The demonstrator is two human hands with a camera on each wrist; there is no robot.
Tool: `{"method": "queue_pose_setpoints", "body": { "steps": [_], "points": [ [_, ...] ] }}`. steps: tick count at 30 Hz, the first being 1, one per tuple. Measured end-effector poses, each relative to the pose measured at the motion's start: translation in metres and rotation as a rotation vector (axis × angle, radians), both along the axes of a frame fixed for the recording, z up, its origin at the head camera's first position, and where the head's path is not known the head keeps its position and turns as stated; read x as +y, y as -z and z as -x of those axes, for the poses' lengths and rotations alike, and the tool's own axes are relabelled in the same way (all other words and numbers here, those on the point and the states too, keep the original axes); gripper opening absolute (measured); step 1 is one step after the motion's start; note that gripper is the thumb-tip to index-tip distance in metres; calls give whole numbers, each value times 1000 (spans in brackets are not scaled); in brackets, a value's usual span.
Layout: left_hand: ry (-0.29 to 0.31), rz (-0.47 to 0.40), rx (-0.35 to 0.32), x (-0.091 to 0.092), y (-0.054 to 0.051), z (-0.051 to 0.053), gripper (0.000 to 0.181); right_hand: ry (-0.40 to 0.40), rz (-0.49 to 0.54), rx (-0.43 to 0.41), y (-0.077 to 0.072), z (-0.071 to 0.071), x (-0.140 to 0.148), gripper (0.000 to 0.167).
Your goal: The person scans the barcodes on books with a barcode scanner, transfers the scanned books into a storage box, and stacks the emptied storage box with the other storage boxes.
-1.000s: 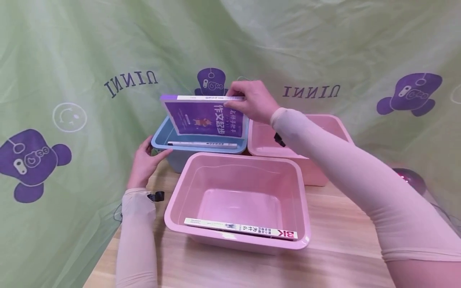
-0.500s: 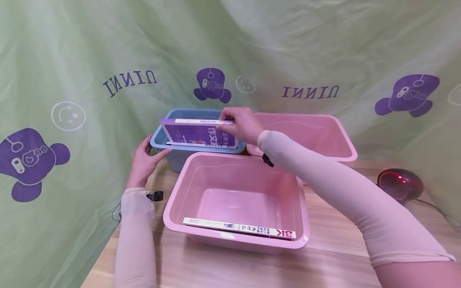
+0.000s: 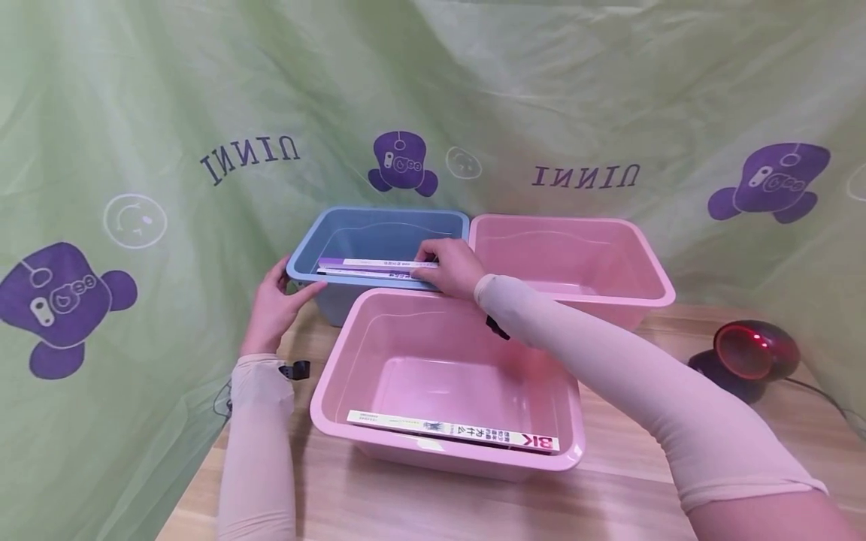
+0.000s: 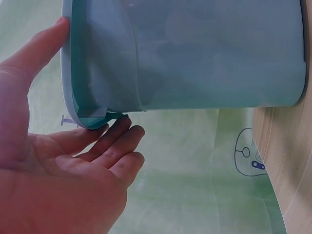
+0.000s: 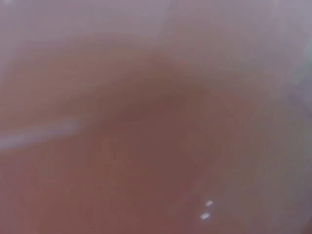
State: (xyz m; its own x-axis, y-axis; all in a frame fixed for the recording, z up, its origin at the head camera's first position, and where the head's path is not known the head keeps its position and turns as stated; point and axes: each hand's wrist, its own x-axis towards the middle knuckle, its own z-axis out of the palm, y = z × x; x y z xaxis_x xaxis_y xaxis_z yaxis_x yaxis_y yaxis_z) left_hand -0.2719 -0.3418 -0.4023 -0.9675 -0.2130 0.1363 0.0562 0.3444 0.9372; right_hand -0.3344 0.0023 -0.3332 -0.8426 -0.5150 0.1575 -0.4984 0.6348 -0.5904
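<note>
In the head view, the blue plastic bin [image 3: 379, 210] stands at the back left. At its left front corner, my left hand [image 3: 268, 314] holds the rim, the thumb on the front edge and the fingers at the side; the left wrist view shows those fingers [image 4: 124, 146] bent against the rim's underside. My right hand [image 3: 455, 267] pinches the spine end of a purple book [image 3: 365, 264], which stands spine up, low inside the blue bin. Just in front of it is another thin book [image 3: 352, 273] with a white spine. The right wrist view is too blurred to read.
In front stands a pink bin [image 3: 323, 391] with a white-spined book [image 3: 446, 430] along its near wall. Another pink bin [image 3: 575, 221] sits at the back right, beside the blue one. A dark round device [image 3: 758, 352] glowing red lies on the wooden table [image 3: 629, 481]; a green curtain [image 3: 541, 90] hangs behind.
My right hand has lowered the purple book from above the blue bin down into it, behind the thin book. My left hand has stayed at the bin's corner.
</note>
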Motion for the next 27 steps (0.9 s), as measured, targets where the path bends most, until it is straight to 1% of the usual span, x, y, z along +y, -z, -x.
{"method": "queue_pose_setpoints", "body": {
  "steps": [3,8,15,19,22,27],
  "points": [
    [4,-7,7,2,1,2,100,6,-7,-16,3,1,1,13],
    [1,-6,12,1,2,2,98,-10,-25,-42,0,1,0,15],
    [2,-5,14,2,1,0,98,-30,-108,-70,-5,1,-2,23],
    [1,-4,18,2,0,-1,98,-35,-138,-89,-7,1,-1,26],
    [-4,2,16,2,0,-1,99,-33,-140,-94,-7,1,0,27],
    [-8,8,6,1,1,-2,100,-25,-113,-86,-7,0,2,27]
  ]
}}
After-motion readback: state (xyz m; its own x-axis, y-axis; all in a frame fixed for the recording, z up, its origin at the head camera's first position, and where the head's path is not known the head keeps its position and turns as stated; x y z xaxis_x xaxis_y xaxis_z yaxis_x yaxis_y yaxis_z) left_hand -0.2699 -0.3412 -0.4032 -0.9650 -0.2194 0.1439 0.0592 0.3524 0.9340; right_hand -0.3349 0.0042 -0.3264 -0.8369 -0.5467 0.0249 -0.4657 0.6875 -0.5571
